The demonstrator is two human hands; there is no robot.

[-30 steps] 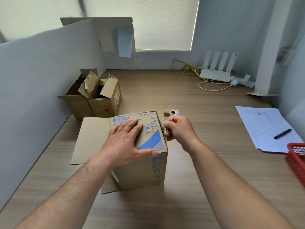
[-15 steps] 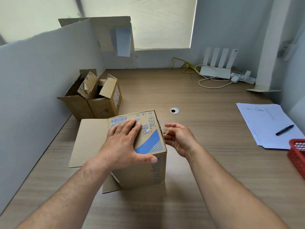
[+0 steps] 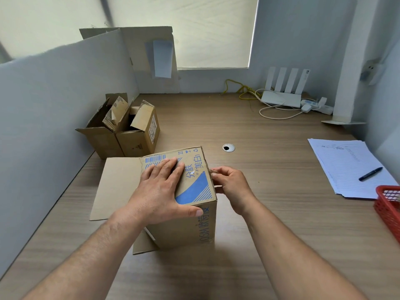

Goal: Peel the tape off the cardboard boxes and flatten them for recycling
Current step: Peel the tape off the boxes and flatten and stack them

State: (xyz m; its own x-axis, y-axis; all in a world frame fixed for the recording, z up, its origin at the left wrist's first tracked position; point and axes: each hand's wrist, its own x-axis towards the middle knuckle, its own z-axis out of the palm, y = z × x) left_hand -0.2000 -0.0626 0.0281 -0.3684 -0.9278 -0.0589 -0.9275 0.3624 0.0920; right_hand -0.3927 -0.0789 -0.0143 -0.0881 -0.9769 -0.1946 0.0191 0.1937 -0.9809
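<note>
A brown cardboard box (image 3: 195,187) with blue print stands on the wooden desk (image 3: 270,191) in front of me. One flap (image 3: 118,187) lies folded out to its left. My left hand (image 3: 160,191) presses flat on the box top, the thumb hooked over the front edge. My right hand (image 3: 231,185) is against the box's upper right edge. Its fingertips pinch a small tab of tape (image 3: 211,171) there. The rest of the tape is hard to make out.
Two open cardboard boxes (image 3: 129,137) stand at the left against the grey partition (image 3: 43,105). Flat cardboard (image 3: 138,61) leans at the back. Papers (image 3: 346,161) with a pen (image 3: 370,174) and a red basket (image 3: 389,211) are at the right. A router (image 3: 281,98) and cables sit far back.
My right hand let go of a small scrap it held a second ago, opened, then moved back to the box's right edge and pinched there. My left hand stayed on the box top.
</note>
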